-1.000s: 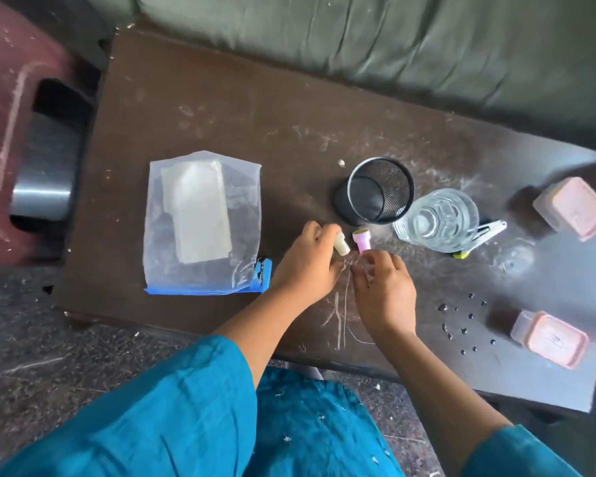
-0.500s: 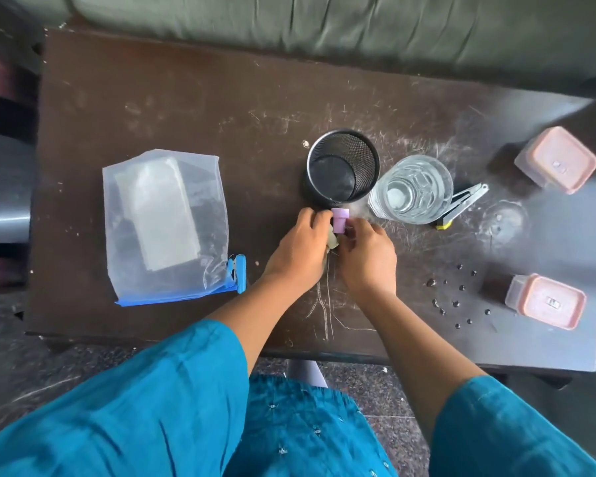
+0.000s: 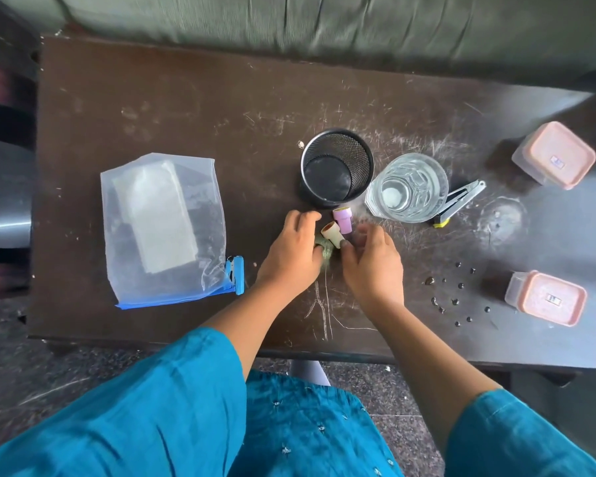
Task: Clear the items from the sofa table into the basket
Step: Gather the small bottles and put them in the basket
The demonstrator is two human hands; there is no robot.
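Both forearms (image 3: 255,318) reach forward out of teal sleeves (image 3: 152,401) and angle in toward each other. Left hand (image 3: 295,251) sits palm down, knuckles up, fingers (image 3: 301,218) curled, thumb tucked in against a small green piece (image 3: 325,251): a pinch, by the look of it. Right hand (image 3: 374,261) is just beside it, palm down too, fingers bent, and it's blurred. Its tips sit at the end of a cream cap (image 3: 331,233); grip or mere touch, can't tell. There's a narrow gap between the hands, wrists well apart.

No legible text. Upper label (image 3: 557,162) on upper pink lid (image 3: 577,146), lower label (image 3: 551,299) on lower pink lid (image 3: 537,313): too small to read.
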